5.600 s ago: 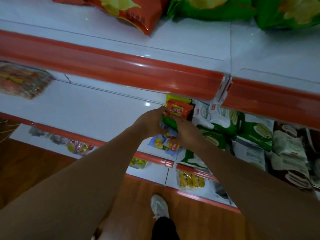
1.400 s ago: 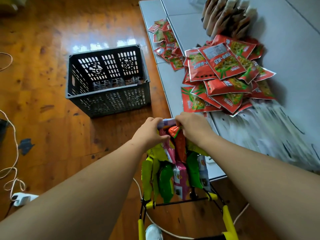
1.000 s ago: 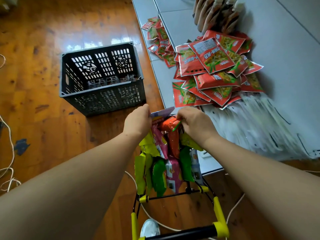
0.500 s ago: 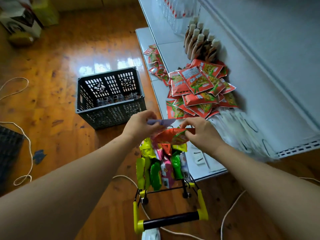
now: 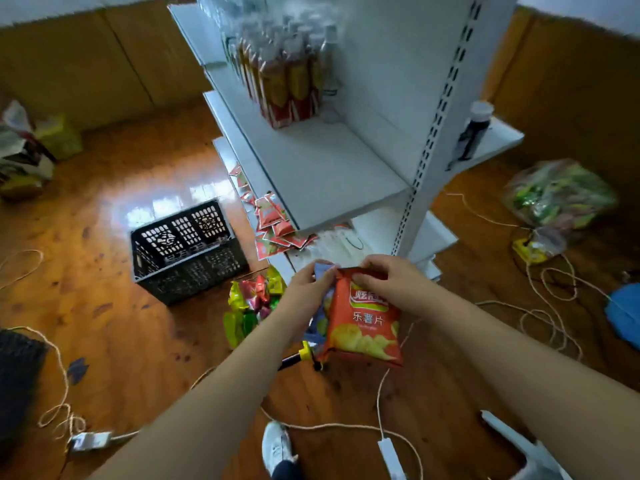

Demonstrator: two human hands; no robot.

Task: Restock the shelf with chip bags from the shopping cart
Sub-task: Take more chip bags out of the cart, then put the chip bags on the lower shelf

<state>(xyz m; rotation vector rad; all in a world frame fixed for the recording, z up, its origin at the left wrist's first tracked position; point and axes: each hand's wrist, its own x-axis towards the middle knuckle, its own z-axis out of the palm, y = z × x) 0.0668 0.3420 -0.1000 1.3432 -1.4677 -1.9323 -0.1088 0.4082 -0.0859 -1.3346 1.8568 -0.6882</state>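
Note:
My right hand (image 5: 384,278) pinches the top edge of an orange-red chip bag (image 5: 363,327), which hangs upright in front of me. My left hand (image 5: 306,289) grips the top of a blue chip bag (image 5: 320,325), mostly hidden behind the red one. Below my left arm stands the small shopping cart (image 5: 301,356) with its yellow and black handle, holding several green, yellow and pink chip bags (image 5: 251,301). The white shelf unit (image 5: 332,168) rises straight ahead, its middle board bare at the near end.
A black plastic crate (image 5: 187,249) stands on the wooden floor to the left. Red snack packets (image 5: 273,221) lie on the lowest shelf, bottles (image 5: 287,71) on the upper one. Cords (image 5: 540,299) loop over the floor. A clear sack of snacks (image 5: 557,199) lies at right.
Both hands have lifted the two bags up out of the cart. The red bag has swung from flat to hanging upright. My view has risen from the cart toward the shelf.

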